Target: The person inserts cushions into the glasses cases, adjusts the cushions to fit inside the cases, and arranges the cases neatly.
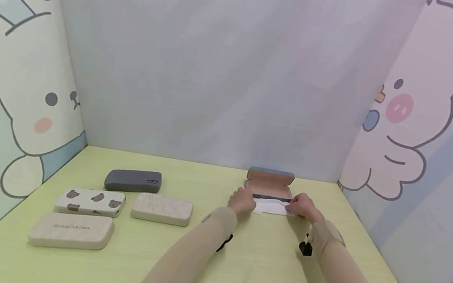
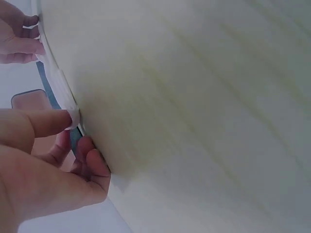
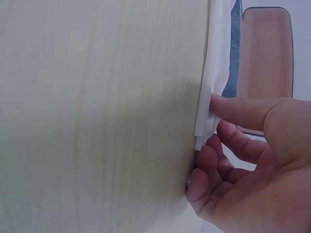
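Observation:
A folded white cloth (image 1: 271, 207) lies along the front of an open glasses case (image 1: 270, 176) at the back right of the table. The case is blue-grey outside and pinkish inside, its lid tipped back. My left hand (image 1: 242, 202) pinches the cloth's left end between thumb and finger; in the left wrist view the cloth (image 2: 60, 87) bunches at the thumb tip. At the opposite end, my right hand (image 1: 305, 207) pinches the cloth, its thumb (image 3: 238, 106) pressed on the fold in the right wrist view. Part of the cloth's underside is hidden.
Several closed glasses cases stand on the left: a dark grey case (image 1: 133, 181), a bear-print case (image 1: 90, 202), a speckled cream case (image 1: 162, 209) and a beige lettered case (image 1: 71, 232). A pale curtain (image 1: 227, 74) hangs behind the yellowish table (image 1: 259, 281).

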Demonstrator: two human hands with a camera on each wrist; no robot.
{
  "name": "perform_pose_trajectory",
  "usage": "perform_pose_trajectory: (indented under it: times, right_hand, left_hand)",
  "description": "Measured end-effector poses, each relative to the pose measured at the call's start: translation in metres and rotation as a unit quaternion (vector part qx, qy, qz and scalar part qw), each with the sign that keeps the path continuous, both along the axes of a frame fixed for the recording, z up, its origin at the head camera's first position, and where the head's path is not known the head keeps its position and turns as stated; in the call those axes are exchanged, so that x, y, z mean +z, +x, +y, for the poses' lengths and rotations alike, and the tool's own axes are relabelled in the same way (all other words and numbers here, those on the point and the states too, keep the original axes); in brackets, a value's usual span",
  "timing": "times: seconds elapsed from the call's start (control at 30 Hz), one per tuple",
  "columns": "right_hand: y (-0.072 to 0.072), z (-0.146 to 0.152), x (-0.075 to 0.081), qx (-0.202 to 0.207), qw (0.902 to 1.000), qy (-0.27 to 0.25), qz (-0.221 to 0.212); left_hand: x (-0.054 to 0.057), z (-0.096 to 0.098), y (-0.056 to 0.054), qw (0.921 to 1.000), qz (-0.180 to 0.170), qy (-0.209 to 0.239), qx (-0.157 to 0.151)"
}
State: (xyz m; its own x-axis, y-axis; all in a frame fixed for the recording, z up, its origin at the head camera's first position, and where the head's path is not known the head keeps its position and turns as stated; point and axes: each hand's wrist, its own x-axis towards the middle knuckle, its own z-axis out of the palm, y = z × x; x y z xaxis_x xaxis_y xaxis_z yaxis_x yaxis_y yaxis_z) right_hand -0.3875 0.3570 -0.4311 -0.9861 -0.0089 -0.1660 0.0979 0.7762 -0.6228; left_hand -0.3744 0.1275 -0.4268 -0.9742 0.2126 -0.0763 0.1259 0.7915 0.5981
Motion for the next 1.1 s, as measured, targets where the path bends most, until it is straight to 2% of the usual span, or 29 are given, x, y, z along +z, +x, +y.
perform_pose_trajectory:
  times: [0.17, 0.27, 0.33, 0.43, 0.53, 0.67, 0.77, 0.87, 1.03, 1.1]
  right_hand:
    - [0.006, 0.004, 0.005, 0.013, 0.9986, -0.045, -0.023]
    - [0.010, 0.007, 0.013, 0.012, 0.9965, -0.076, -0.034]
    - [0.011, 0.008, 0.018, 0.010, 0.9948, -0.095, -0.035]
    - [0.008, 0.009, 0.024, -0.001, 0.9917, -0.127, -0.019]
    - [0.001, 0.006, 0.028, -0.023, 0.9876, -0.155, 0.008]
    - [-0.007, -0.002, 0.028, -0.057, 0.9819, -0.171, 0.059]
    - [-0.011, -0.008, 0.025, -0.089, 0.9766, -0.173, 0.092]
    - [-0.015, -0.013, 0.020, -0.115, 0.9721, -0.163, 0.123]
    - [-0.018, -0.020, 0.017, -0.129, 0.9706, -0.133, 0.153]
    - [-0.019, -0.021, 0.016, -0.127, 0.9715, -0.124, 0.157]
  left_hand:
    - [0.000, 0.005, -0.007, 0.9970, 0.003, 0.074, -0.024]
    - [0.004, 0.001, -0.011, 0.9915, 0.025, 0.127, -0.018]
    - [0.006, -0.004, -0.013, 0.9833, 0.030, 0.180, -0.006]
    - [0.009, -0.011, -0.017, 0.9656, 0.031, 0.258, 0.010]
    - [0.014, -0.016, -0.022, 0.9548, 0.044, 0.294, 0.016]
    - [0.016, -0.017, -0.031, 0.9478, 0.046, 0.314, 0.027]
    - [0.014, -0.014, -0.035, 0.9503, 0.044, 0.307, 0.027]
    - [0.012, -0.009, -0.038, 0.9596, 0.026, 0.279, 0.023]
    - [0.011, -0.005, -0.036, 0.9676, -0.040, 0.249, 0.008]
    - [0.011, -0.005, -0.033, 0.9696, -0.053, 0.239, 0.000]
